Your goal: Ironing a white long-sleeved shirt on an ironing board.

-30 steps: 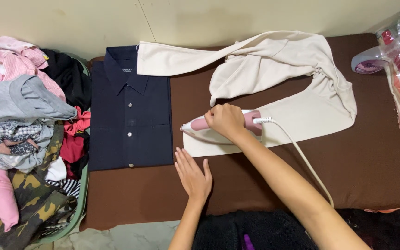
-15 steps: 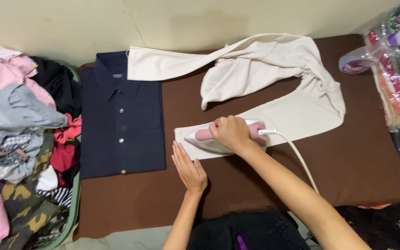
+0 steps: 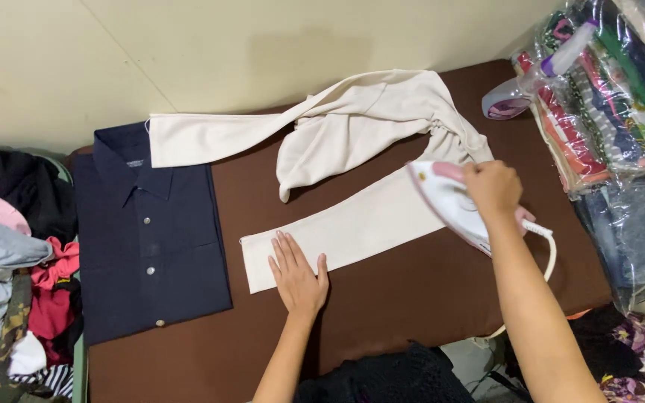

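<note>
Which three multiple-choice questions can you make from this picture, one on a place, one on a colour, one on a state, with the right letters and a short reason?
1. Where does the left hand lie?
A. on the end of the cream trouser leg
B. on the navy shirt
C. on the wall

2. What colour is the ironing surface?
A. green
B. brown
C. white

3. How is the navy shirt?
A. hanging
B. crumpled
C. folded flat

Answers:
1 A, the palm rests flat on the leg's near end.
2 B, brown cloth shows around the garments.
3 C, it lies folded with collar and buttons up, while the right hand holds the iron.
</note>
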